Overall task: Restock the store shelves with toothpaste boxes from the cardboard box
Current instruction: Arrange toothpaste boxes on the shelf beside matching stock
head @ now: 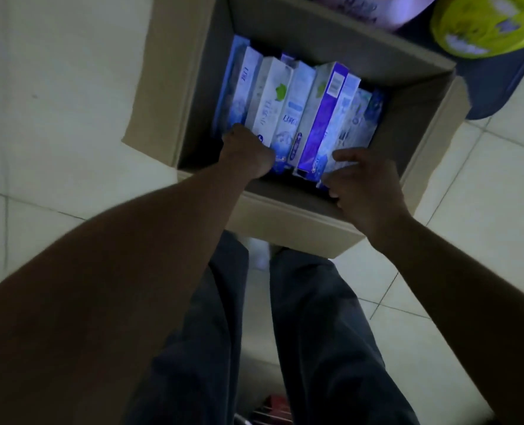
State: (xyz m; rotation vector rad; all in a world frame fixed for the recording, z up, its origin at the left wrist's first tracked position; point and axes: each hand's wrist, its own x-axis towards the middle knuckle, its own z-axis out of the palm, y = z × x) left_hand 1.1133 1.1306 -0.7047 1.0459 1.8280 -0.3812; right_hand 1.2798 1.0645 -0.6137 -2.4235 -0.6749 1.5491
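An open cardboard box (297, 222) stands on the tiled floor in front of my legs. Several toothpaste boxes (288, 102) in white, blue and purple stand on edge inside it, side by side. My left hand (247, 154) reaches into the near left of the box, its fingers curled over the near ends of the white boxes there. My right hand (365, 185) is at the near right, fingers curled round the end of a pale blue toothpaste box (343, 118). The fingertips of both hands are hidden among the boxes.
Pale floor tiles (55, 96) surround the box. Beyond its far right corner lie a yellow-green pack (481, 26) and a pinkish pack (362, 7) on a dark blue surface (496, 87). My legs in dark trousers (285, 332) stand just behind the box.
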